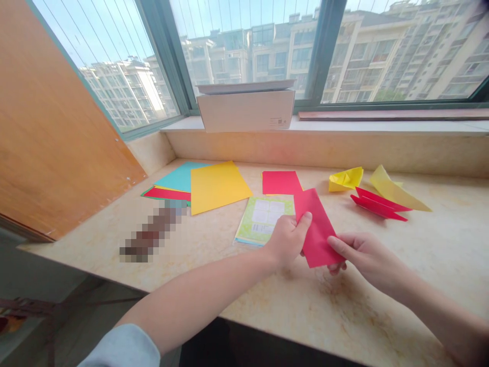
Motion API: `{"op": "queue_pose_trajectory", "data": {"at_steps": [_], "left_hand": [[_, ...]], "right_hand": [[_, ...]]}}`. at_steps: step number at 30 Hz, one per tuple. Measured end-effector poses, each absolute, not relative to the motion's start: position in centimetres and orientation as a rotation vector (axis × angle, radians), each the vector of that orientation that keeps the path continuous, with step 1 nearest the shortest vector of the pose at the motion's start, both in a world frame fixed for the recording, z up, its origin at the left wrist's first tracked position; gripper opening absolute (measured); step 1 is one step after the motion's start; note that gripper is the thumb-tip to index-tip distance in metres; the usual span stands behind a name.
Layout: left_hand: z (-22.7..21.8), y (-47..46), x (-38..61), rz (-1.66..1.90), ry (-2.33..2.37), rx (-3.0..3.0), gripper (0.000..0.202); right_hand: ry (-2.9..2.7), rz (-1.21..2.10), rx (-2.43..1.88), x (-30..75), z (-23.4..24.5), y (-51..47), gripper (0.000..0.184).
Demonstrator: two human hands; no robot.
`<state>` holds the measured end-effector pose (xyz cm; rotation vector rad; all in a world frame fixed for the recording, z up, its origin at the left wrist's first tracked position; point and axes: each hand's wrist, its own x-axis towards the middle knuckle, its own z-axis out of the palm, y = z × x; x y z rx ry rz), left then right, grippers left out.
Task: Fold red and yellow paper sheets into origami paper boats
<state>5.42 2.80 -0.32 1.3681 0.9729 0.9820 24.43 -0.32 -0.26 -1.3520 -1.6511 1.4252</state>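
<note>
Between both hands, a smooth, flat rectangle of red paper (319, 232) slants, its long left edge gripped by the left hand (286, 239), thumb on top, its lower right corner pinched by the right hand (361, 250). Just beyond the left hand lies a green-printed flat packet (263, 216); beyond the right, sharply creased red folded paper (376, 200). Mottled beige counter (451, 244) spreads rightward from the right hand, its straight front edge nearer the body.
</note>
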Motion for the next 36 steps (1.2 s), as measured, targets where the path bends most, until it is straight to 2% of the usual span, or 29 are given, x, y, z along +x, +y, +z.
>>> {"op": "queue_pose_trajectory", "data": {"at_steps": [12, 17, 21, 27, 32, 36], "left_hand": [[-0.3, 3.2, 5.2, 1.064, 1.115, 1.371, 0.060], [-0.1, 3.2, 4.9, 0.861, 0.872, 1.475, 0.066], [0.2, 3.1, 4.9, 0.852, 0.931, 1.451, 0.070], [0.7, 3.3, 4.8, 0.953, 1.048, 1.384, 0.074], [0.6, 3.3, 4.7, 0.927, 1.046, 1.447, 0.071], [0.5, 3.1, 4.7, 0.911, 1.028, 1.459, 0.065]], "right_hand": [[-1.543, 1.509, -1.282, 23.7, 0.3, -0.4, 0.059], [-1.540, 1.367, -1.250, 23.5, 0.5, -0.3, 0.059], [-1.584, 1.355, -1.213, 23.7, 0.9, -0.3, 0.060], [-1.642, 1.347, -1.301, 24.3, 1.2, -0.6, 0.049], [-1.791, 1.306, -1.262, 25.2, 1.9, -0.2, 0.051], [-1.663, 1.198, -1.157, 26.0, 2.4, 0.7, 0.051]]}}
